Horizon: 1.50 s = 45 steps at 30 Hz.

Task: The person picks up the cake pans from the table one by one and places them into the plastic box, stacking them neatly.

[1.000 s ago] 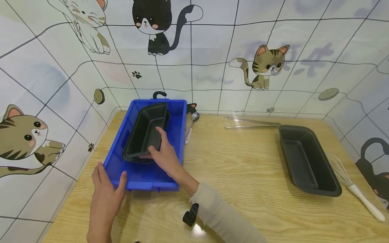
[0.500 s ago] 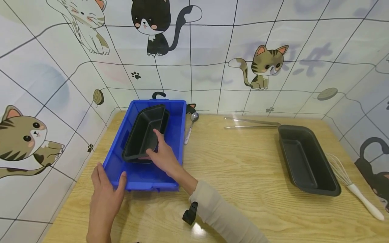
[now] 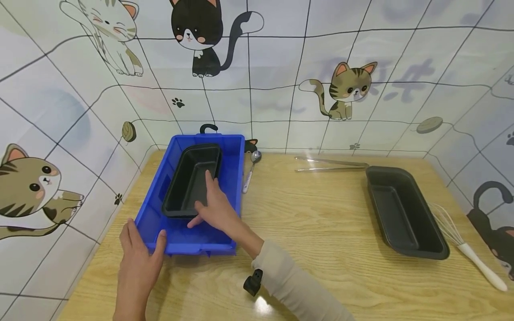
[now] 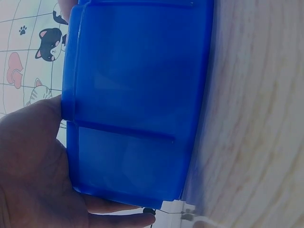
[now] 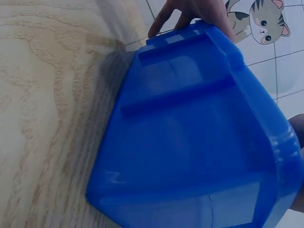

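A dark loaf pan (image 3: 186,187) lies inside the blue plastic bin (image 3: 229,187), towards its left side. My right hand (image 3: 218,209) is over the pan's near right corner, with the index finger stretched over the pan and the thumb and another finger spread apart. My left hand (image 3: 138,263) grips the bin's near left corner, thumb on the front rim and fingers along the left side. In the left wrist view the left hand (image 4: 33,166) is around the corner of the blue bin (image 4: 133,95). The right wrist view mostly shows the bin's outer wall (image 5: 190,137).
A spoon (image 3: 250,171) lies just right of the bin. Metal tongs (image 3: 333,164) lie near the back wall. Another dark loaf pan (image 3: 405,214) stands at the right, beside a whisk (image 3: 467,249) with a white handle. Cat-patterned sheeting covers the walls behind the wooden table (image 3: 305,223).
The tilted pan in the bin has come down level, and the dark edge beneath it no longer shows separately. My right fingers have come off its rim and spread. The left hand keeps its place.
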Available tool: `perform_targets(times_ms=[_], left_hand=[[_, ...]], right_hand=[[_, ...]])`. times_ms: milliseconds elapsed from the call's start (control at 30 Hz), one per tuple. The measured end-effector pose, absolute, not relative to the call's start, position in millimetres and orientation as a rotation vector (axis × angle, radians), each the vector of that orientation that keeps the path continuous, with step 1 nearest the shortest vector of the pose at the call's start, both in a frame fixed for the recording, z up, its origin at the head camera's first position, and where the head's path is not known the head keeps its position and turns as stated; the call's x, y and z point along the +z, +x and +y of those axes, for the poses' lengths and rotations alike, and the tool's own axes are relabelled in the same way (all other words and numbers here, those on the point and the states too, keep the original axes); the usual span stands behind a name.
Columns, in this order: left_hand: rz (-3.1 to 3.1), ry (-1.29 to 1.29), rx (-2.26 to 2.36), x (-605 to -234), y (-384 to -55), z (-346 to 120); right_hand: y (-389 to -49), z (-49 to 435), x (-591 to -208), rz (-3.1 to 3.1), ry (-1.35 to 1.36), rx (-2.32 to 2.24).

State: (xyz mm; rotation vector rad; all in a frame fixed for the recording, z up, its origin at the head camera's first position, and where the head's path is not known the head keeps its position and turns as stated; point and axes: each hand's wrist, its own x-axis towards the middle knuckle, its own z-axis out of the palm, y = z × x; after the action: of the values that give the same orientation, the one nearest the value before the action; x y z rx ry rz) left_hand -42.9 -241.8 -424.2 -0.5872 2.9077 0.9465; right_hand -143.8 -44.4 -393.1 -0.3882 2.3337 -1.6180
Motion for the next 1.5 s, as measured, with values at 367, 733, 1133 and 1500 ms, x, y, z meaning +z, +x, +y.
perform_targets(times_ms=[367, 733, 1133, 1500], left_hand=[[2.929, -0.603, 0.971, -429.1, -40.5, -239.9], [2.978, -0.575, 0.994, -426.2, -40.7, -242.0], [2.975, -0.561, 0.998, -424.1, -42.9, -243.1], [2.973, -0.569, 0.989, -425.9, -42.1, -242.2]], right_hand=[[-130.9, 36.9, -369.6, 2.263, -0.718, -1.651], [-73.3, 316.4, -359.9, 3.285, -0.508, -0.818], [-22.1, 461.5, -427.0, 3.369, -0.248, -0.56], [-29.7, 468.0, -440.3, 3.164, -0.152, -0.419]])
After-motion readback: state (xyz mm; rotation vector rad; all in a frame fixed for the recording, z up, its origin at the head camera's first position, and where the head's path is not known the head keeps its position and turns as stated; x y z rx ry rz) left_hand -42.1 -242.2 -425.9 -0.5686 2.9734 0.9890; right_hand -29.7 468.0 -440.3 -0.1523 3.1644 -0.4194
